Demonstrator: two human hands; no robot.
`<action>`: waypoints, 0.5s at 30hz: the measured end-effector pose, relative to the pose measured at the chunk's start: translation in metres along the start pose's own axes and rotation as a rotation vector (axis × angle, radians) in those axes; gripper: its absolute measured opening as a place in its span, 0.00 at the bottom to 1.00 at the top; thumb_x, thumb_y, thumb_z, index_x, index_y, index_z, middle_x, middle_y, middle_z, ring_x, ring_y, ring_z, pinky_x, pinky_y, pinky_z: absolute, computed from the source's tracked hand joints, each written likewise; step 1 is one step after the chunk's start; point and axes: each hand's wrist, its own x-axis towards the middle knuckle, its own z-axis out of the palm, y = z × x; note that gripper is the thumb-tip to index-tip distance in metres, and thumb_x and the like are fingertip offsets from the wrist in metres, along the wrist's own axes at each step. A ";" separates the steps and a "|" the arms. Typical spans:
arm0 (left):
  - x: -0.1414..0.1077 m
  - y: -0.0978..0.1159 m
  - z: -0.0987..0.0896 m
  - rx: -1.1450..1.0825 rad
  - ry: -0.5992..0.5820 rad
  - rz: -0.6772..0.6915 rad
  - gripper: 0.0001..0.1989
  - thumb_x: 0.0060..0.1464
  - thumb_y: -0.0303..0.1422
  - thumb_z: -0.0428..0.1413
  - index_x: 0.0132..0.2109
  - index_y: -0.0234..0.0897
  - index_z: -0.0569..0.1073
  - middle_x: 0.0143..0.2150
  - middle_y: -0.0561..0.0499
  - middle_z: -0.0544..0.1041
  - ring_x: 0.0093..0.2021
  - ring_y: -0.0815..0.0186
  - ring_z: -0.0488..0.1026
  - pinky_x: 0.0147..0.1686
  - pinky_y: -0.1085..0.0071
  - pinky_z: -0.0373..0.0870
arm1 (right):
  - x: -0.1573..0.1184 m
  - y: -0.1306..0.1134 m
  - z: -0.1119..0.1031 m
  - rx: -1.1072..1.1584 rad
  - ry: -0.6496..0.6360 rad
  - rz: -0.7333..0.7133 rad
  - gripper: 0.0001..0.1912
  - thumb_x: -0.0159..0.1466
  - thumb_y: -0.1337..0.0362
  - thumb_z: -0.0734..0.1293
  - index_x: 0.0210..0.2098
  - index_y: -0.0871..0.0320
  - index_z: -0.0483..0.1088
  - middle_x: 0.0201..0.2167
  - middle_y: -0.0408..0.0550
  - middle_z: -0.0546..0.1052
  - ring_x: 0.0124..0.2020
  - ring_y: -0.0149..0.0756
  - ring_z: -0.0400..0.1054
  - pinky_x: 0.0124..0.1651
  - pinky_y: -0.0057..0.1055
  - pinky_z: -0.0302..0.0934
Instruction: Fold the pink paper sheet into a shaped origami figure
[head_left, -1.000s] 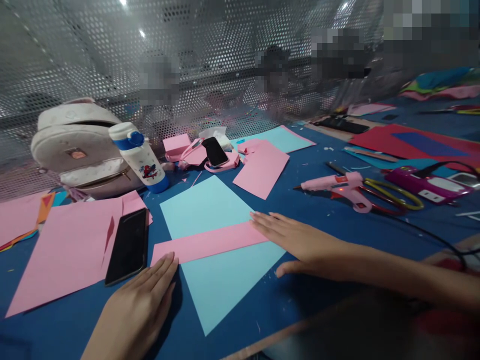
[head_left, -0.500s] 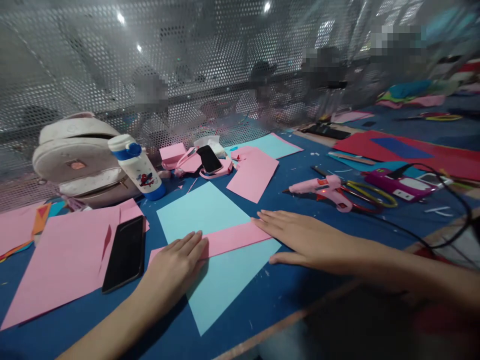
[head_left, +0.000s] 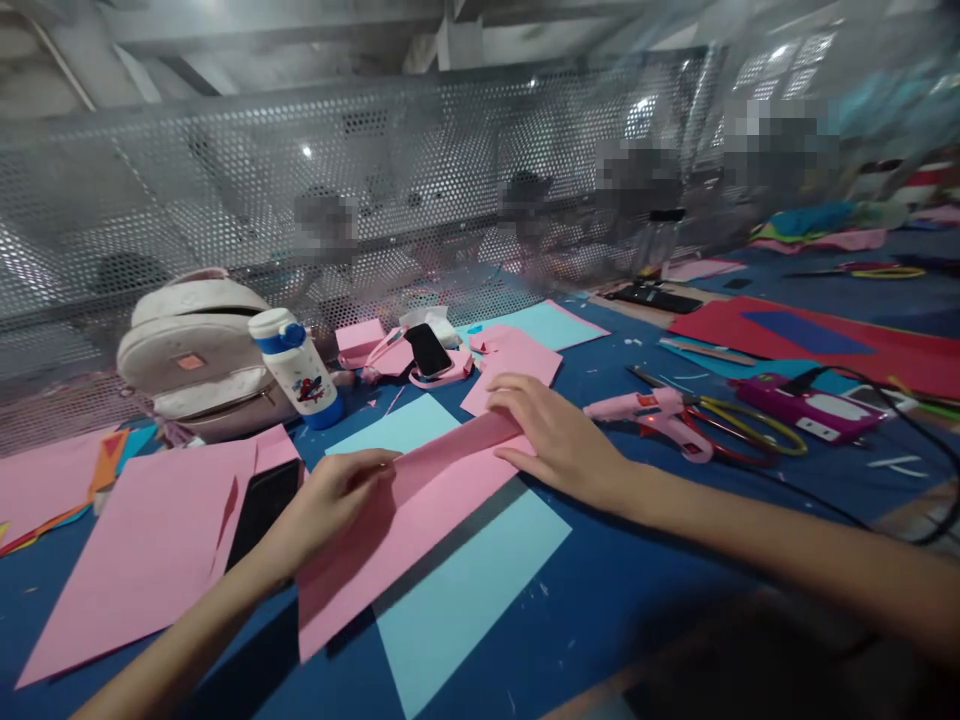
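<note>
A creased pink paper strip (head_left: 420, 510) is lifted above a light blue sheet (head_left: 472, 590) on the blue table. My left hand (head_left: 341, 500) pinches its upper left edge, the fingers curled round it. At the strip's right end, my right hand (head_left: 551, 435) grips the paper between thumb and fingers. A dark phone (head_left: 262, 505) lies partly behind my left forearm, on the edge of a pink sheet (head_left: 150, 550).
A pink glue gun (head_left: 652, 412) and yellow-handled scissors (head_left: 757, 425) lie to the right, near a purple power strip (head_left: 810, 405). A white bottle (head_left: 296, 370) and a backpack (head_left: 199, 350) stand at the back left, before a perforated metal screen (head_left: 427, 180).
The pink strip, flat under both hands before, is now raised and partly unfolded, showing a wider face. Both hands have curled round its edge. The view has tilted upward.
</note>
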 end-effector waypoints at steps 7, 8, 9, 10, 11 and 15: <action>0.009 0.001 0.005 -0.491 0.040 -0.198 0.21 0.57 0.43 0.57 0.50 0.32 0.77 0.48 0.44 0.81 0.49 0.54 0.77 0.48 0.64 0.73 | 0.012 0.013 0.017 0.357 0.241 0.195 0.42 0.60 0.60 0.70 0.64 0.50 0.42 0.65 0.57 0.52 0.68 0.47 0.50 0.67 0.49 0.52; 0.010 -0.001 0.009 -0.549 0.050 -0.218 0.22 0.57 0.43 0.58 0.51 0.32 0.76 0.48 0.43 0.81 0.49 0.55 0.77 0.49 0.64 0.73 | 0.012 0.017 0.021 0.421 0.231 0.231 0.39 0.60 0.60 0.69 0.64 0.51 0.44 0.65 0.56 0.53 0.67 0.45 0.51 0.67 0.47 0.51; 0.010 -0.003 0.012 -0.606 0.055 -0.241 0.22 0.57 0.43 0.58 0.52 0.32 0.76 0.48 0.43 0.80 0.48 0.55 0.78 0.48 0.64 0.73 | 0.012 0.020 0.024 0.475 0.214 0.263 0.36 0.61 0.60 0.68 0.63 0.52 0.46 0.65 0.56 0.56 0.67 0.45 0.52 0.67 0.47 0.50; 0.010 -0.006 0.016 -0.664 0.050 -0.266 0.23 0.57 0.43 0.59 0.54 0.32 0.75 0.48 0.43 0.80 0.46 0.55 0.78 0.47 0.64 0.74 | 0.012 0.022 0.027 0.517 0.199 0.296 0.33 0.62 0.60 0.67 0.62 0.54 0.49 0.64 0.56 0.58 0.67 0.45 0.53 0.68 0.47 0.49; 0.010 -0.009 0.020 -0.723 0.035 -0.292 0.24 0.57 0.43 0.59 0.55 0.32 0.74 0.48 0.42 0.81 0.45 0.56 0.79 0.46 0.64 0.75 | 0.011 0.025 0.030 0.548 0.188 0.327 0.30 0.63 0.60 0.66 0.61 0.55 0.52 0.63 0.56 0.60 0.66 0.45 0.54 0.68 0.47 0.49; 0.008 -0.024 0.031 -0.910 -0.015 -0.399 0.27 0.55 0.42 0.62 0.58 0.34 0.72 0.46 0.42 0.81 0.41 0.57 0.80 0.42 0.66 0.76 | 0.007 0.031 0.040 0.632 0.164 0.401 0.25 0.63 0.59 0.65 0.58 0.54 0.60 0.59 0.54 0.66 0.63 0.46 0.58 0.65 0.46 0.53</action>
